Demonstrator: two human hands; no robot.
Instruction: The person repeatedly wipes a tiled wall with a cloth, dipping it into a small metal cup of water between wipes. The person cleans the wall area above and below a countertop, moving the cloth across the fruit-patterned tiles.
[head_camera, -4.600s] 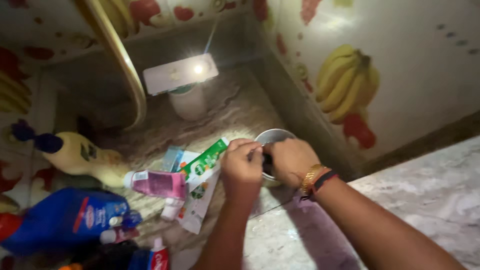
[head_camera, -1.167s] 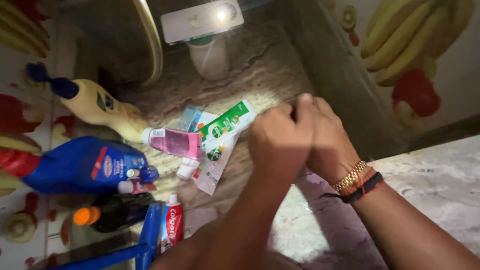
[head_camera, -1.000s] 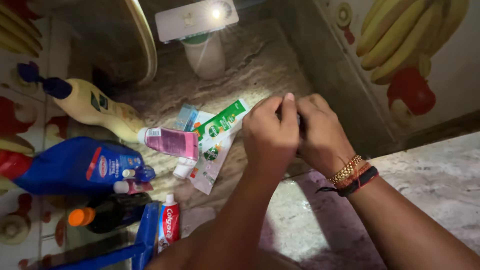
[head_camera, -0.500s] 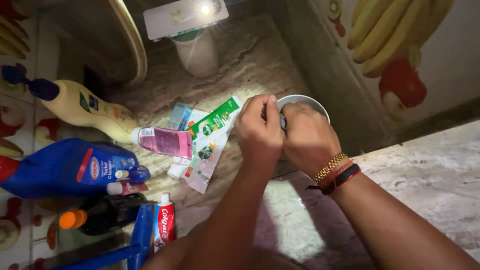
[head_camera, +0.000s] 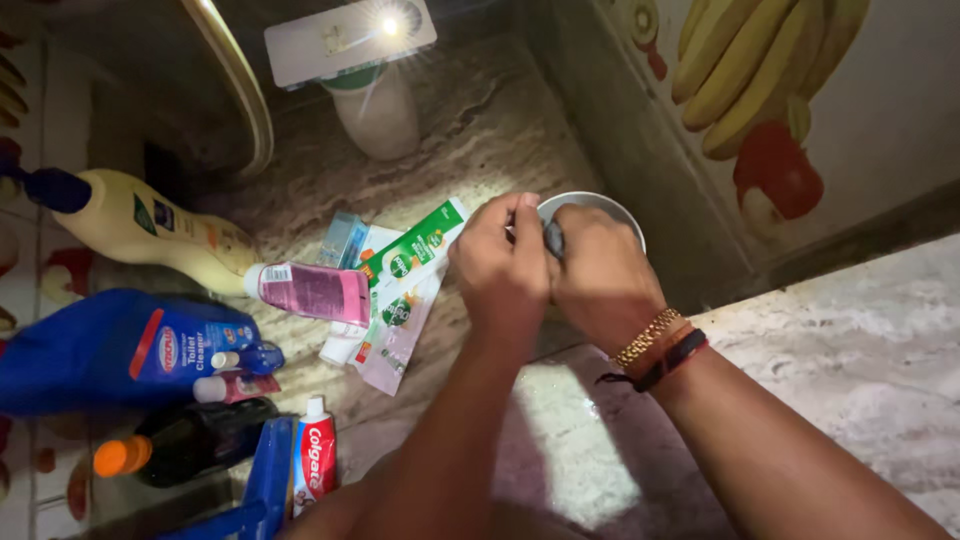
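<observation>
Both hands lowered slightly, left hand and right hand (knuckles up) pinching something over steel bowl

Both forearms reach forward from the lower edge of the view and converge, the left hand and right hand pressed side by side — knuckles up, backs toward the camera. The fingers of each curl inward toward the point where the hands meet, pinching something small and dark between them. The right wrist is bent slightly inward — banded by bracelets.
</observation>
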